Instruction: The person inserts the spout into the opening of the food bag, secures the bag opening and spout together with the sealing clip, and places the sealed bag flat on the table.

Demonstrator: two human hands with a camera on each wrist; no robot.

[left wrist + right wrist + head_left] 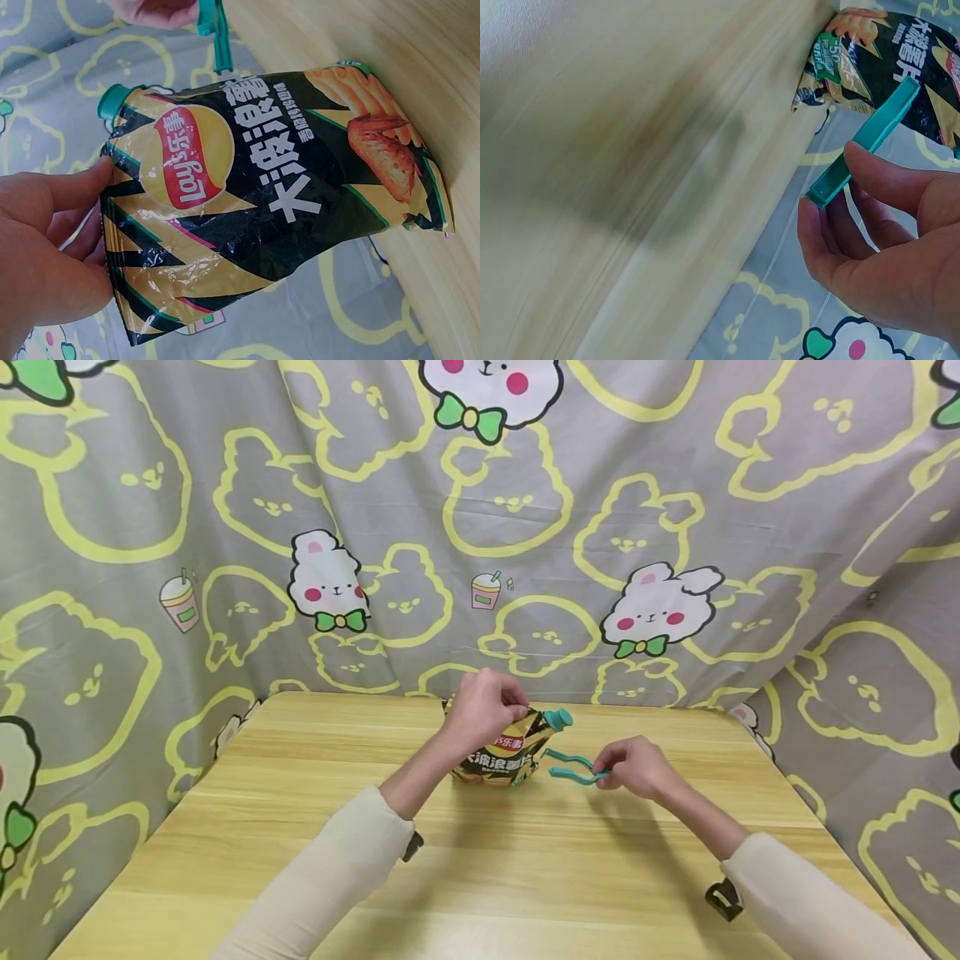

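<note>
A black and gold Lay's chip bag (504, 767) stands upright on the table; its front print shows plainly in the left wrist view. My left hand (483, 708) pinches the bag's top edge between thumb and fingers. From the bag's top right corner sticks a teal capped spout (558, 719); how it is fixed there is hidden. To the right of the bag, my right hand (636, 766) pinches a teal bag clip (877, 127) near its joined end. The clip's two arms are spread apart and point at the bag, just beside its right side.
The light wood table (315, 835) carries the bag, with its far edge close behind. A grey curtain (420, 593) printed with yellow cartoon outlines hangs behind the table and along both sides.
</note>
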